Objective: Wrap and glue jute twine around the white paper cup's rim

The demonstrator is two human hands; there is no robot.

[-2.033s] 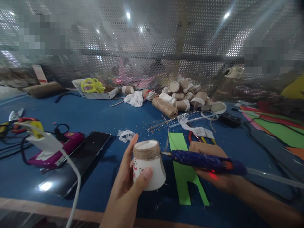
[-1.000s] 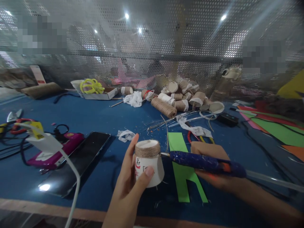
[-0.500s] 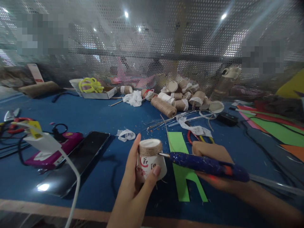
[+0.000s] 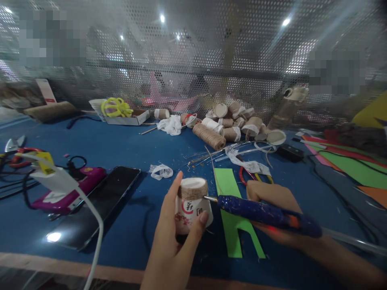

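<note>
My left hand is closed around a white paper cup standing upside down, its narrow end up. Brown twine wraps the cup's upper part, and red and black printing shows on its side. In my right hand is a dark blue hot glue gun with a red light glowing and a clear glue stick in its rear. The gun's metal tip meets the cup just at the twine's lower edge. Beneath the gun lies a cut green paper strip.
At the back are a twine spool and a heap of twine-wrapped cups. Clear glue sticks lie mid-table. To the left are a phone, a purple power bank and a white cable. Coloured paper lies right.
My left hand has turned the cup, so more of its red and black printing faces me. Cup and hand have shifted slightly right. The glue gun's tip stays against the twine's lower edge.
</note>
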